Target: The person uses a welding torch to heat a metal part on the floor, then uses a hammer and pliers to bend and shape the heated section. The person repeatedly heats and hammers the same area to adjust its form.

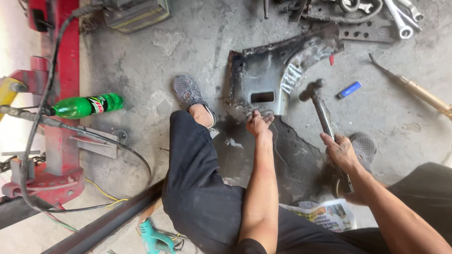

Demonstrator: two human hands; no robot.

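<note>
I see 2 bare forearms with no sleeves reaching the wrists; a dark sleeve edge [249, 245] shows near the elbow. The trousers [197, 188] are black and loose. The 2 shoes, one [187, 91] and the other [363, 146], are grey mesh slip-ons.

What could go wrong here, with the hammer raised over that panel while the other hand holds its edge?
1. The left hand presses on the near edge of the grey metal panel, close to the hammer head; a glancing blow might catch those fingers.
2. The panel's rim looks ragged and rusted, so bare skin could get cut if it jumps.
3. The right hand grips the handle low down, so aim may wander toward the blue lighter nearby.
</note>
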